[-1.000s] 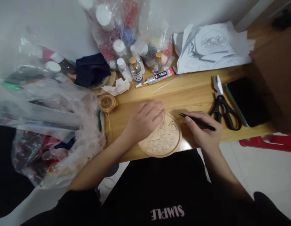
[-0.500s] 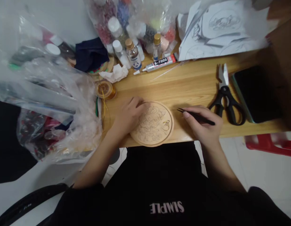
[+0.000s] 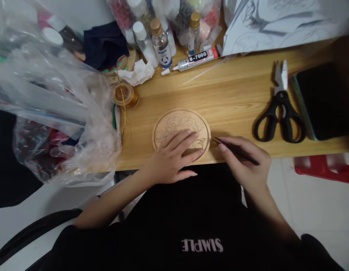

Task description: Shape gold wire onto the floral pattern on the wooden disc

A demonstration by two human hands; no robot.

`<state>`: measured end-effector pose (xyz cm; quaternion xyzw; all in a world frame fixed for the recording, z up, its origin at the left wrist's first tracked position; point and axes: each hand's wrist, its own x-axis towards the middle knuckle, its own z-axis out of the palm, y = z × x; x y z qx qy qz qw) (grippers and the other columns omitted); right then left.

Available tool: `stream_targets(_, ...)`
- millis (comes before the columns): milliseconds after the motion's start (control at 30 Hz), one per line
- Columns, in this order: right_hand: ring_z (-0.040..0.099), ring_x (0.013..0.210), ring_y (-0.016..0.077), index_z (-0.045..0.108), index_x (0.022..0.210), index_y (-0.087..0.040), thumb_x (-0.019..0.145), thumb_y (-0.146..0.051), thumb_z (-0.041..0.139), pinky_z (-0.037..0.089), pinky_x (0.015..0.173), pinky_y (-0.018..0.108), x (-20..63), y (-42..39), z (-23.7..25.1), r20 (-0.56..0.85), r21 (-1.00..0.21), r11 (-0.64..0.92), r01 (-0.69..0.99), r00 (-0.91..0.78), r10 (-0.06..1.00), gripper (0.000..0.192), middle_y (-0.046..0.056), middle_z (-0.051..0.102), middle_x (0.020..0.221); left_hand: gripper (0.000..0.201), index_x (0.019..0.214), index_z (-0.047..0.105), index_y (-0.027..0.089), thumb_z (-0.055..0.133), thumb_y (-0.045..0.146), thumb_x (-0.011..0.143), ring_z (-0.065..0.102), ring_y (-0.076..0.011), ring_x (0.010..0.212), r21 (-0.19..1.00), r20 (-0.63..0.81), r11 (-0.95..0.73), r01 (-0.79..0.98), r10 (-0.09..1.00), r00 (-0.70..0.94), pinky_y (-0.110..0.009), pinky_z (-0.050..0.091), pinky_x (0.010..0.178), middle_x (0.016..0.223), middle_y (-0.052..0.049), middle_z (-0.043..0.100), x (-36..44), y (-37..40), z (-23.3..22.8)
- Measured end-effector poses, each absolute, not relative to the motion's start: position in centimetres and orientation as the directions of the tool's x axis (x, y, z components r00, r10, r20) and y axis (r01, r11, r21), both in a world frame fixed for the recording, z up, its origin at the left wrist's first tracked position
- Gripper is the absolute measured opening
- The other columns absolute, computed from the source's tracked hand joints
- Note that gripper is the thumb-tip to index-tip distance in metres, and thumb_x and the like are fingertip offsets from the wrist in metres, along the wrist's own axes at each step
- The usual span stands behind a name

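Note:
A round wooden plaque (image 3: 180,119) with a flower outline drawn on it lies near the table's front edge. A small part of the drawing at its right carries a golden line. My left hand (image 3: 176,156) rests flat over the plaque's lower half, fingers spread, hiding part of the drawing. Just right of the plaque, my right hand (image 3: 245,158) is closed around black tweezers (image 3: 238,151). Their tips point left, close to the plaque's rim, and look slightly apart; I see nothing between them.
Black-handled scissors (image 3: 280,113) and a dark phone (image 3: 323,101) lie at the right. Behind stand several small bottles (image 3: 162,45) beside a B-7000 glue tube (image 3: 198,58). A spool of golden thread (image 3: 126,95), crumpled tissue (image 3: 137,72) and a plastic bag (image 3: 86,109) are at the left.
My left hand has moved from the plaque's upper left edge to lie across its lower half. The plaque appears turned. My right hand still holds the tweezers, with their tips nearer the rim.

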<state>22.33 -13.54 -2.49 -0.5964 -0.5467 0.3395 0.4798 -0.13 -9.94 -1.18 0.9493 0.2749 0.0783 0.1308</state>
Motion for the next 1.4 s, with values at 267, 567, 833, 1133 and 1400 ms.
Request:
stream_targets(267,0.070,0.085,0.0146,0.070,0.104,-0.024,0.080,-0.012,0.069,0.060,0.072,0.028,21.7,-13.6,-1.9,0.178,-0.896,0.106,0.431,0.130,0.976,0.027,0.002,0.073,0.097,0.049,0.131,0.056,0.020,0.061,0.043,0.089,0.045,-0.0340,0.135,0.217,0.185,-0.748,0.627,0.663,0.726,-0.049,0.039,0.108,0.142,-0.018,0.050,1.7,-10.4,-2.4)
stream_targets(567,0.068,0.086,0.0149,0.070,0.106,-0.025,0.079,-0.007,0.069,0.057,0.075,0.030,21.6,-13.0,-1.8,0.232,-0.863,0.167,0.476,0.082,0.969,0.032,0.003,0.072,0.097,0.047,0.132,0.055,0.018,0.056,0.042,0.092,0.046,-0.0328,0.133,0.209,0.208,-0.667,0.715,0.745,0.634,-0.048,0.039,0.107,0.140,-0.015,0.053,2.9,-10.9,-2.7)
stream_targets(833,0.068,0.089,0.0161,0.071,0.103,-0.023,0.080,-0.008,0.068,0.057,0.079,0.031,21.2,-12.3,-0.8,0.230,-0.808,0.177,0.562,0.024,0.973,0.028,0.004,0.072,0.098,0.044,0.127,0.058,0.017,0.055,0.042,0.092,0.044,-0.0326,0.133,0.249,0.210,-0.659,0.710,0.752,0.624,-0.048,0.037,0.106,0.141,-0.015,0.053,2.9,-10.8,-2.9)
stream_targets(1133,0.070,0.086,0.0175,0.071,0.100,-0.025,0.082,-0.014,0.068,0.060,0.074,0.031,21.4,-11.8,-0.3,0.202,-0.769,0.172,0.615,-0.021,0.979,0.022,0.003,0.073,0.096,0.041,0.126,0.059,0.017,0.053,0.041,0.093,0.045,-0.0321,0.133,0.261,0.212,-0.654,0.710,0.757,0.619,-0.047,0.037,0.106,0.141,-0.014,0.053,2.9,-10.8,-2.8)
stream_targets(1400,0.070,0.085,0.0178,0.070,0.101,-0.025,0.083,-0.011,0.064,0.059,0.075,0.032,21.4,-11.2,0.2,0.219,-0.715,0.254,0.651,-0.136,0.966,0.023,0.003,0.073,0.094,0.041,0.126,0.059,0.017,0.052,0.041,0.094,0.046,-0.0325,0.133,0.270,0.203,-0.652,0.709,0.758,0.620,-0.047,0.038,0.105,0.141,-0.014,0.054,2.8,-10.7,-2.6)
